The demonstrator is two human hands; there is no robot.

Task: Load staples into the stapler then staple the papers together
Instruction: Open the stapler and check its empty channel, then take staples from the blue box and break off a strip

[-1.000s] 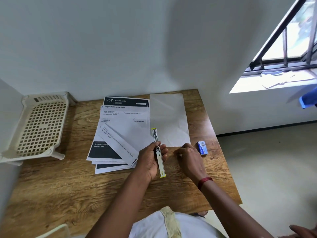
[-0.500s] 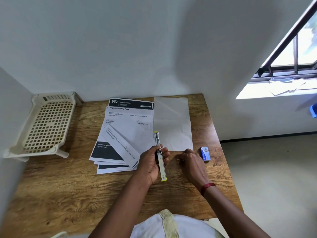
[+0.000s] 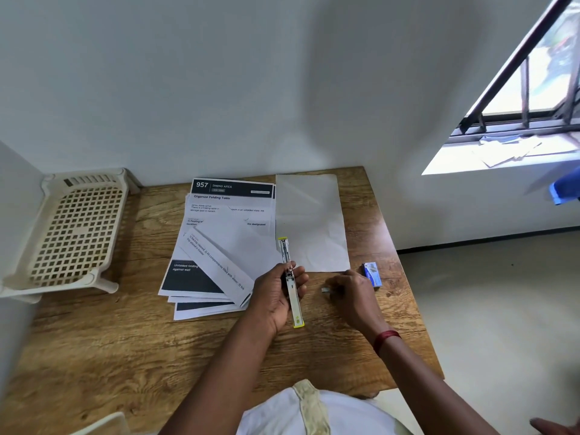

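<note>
Stapler (image 3: 295, 304) swung open into one long line, above the table (image 3: 94, 356) near its middle, gripped at the hinge by left hand (image 3: 276, 296); yellow tips show at both ends. Right hand (image 3: 351, 295) just beside it, down on the wood, fingers curled, pinching a small silver staple strip (image 3: 324, 289). Blue staple box (image 3: 372, 274) just right of that hand. Printed papers (image 3: 219, 246) and blank sheet (image 3: 310, 215) behind; cream tray (image 3: 75, 233) far left

Single head-worn view, steeply down over the table (image 3: 94, 356).
</note>
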